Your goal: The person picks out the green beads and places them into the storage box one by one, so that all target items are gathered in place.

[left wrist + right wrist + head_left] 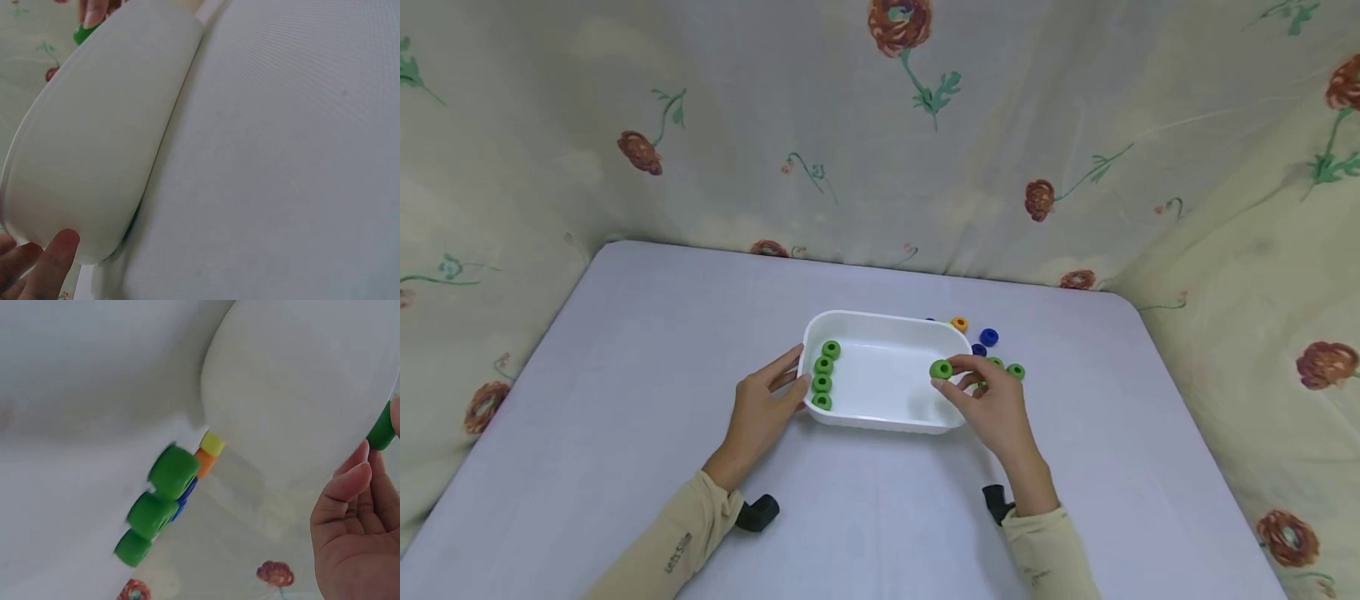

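Observation:
A white rectangular tray (880, 422) stands on the table, with several small green rings (822, 383) lined up along its left inner wall. My left hand (762, 410) grips the tray's left end, thumb at the rim and fingers on the outer wall, as the left wrist view also shows. Over the right part of the tray, my right hand (1000, 408) pinches one green ring (941, 369) between thumb and fingertips. In the right wrist view this hand (353, 519) is beside the tray's rim, and the pinched ring (381, 430) is partly hidden.
Right of the tray lie loose green rings (1016, 372), blue rings (988, 337) and an orange ring (959, 323), partly behind my right hand. A yellow ring (212, 444) shows beside the tray wall. A flowered curtain (835, 108) borders the table's far edge.

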Tool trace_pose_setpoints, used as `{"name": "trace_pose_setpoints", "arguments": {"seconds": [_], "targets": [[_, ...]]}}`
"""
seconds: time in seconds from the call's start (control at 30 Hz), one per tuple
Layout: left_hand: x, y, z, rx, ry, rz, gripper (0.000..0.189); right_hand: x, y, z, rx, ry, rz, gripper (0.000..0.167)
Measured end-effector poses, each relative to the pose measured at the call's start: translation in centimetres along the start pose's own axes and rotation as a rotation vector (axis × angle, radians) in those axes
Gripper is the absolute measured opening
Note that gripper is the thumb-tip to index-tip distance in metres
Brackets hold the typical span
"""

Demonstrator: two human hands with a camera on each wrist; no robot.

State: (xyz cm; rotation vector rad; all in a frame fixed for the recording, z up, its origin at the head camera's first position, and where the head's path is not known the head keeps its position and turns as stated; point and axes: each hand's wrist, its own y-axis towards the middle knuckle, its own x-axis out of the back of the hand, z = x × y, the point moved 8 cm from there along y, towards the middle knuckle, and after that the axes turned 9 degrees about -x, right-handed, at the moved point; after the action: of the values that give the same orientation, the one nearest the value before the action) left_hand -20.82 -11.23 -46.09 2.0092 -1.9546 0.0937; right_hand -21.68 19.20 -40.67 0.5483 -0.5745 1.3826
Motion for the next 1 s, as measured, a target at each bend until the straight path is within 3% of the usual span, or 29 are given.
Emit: {"name": "trace_pose_setpoints", "arguments": {"seconds": [0.37, 1.0], "targets": [[0.0, 0.1, -0.1, 0.0, -0.007, 0.001, 0.053, -4.0, 1.5, 3.1, 0.144, -0.092, 0.118, 0.035], [0.0, 0.0, -0.1, 0.002, 0.002, 0.003, 0.052, -11.1, 1.5, 4.8, 0.245, -0.204, 0.493, 0.024]]}}
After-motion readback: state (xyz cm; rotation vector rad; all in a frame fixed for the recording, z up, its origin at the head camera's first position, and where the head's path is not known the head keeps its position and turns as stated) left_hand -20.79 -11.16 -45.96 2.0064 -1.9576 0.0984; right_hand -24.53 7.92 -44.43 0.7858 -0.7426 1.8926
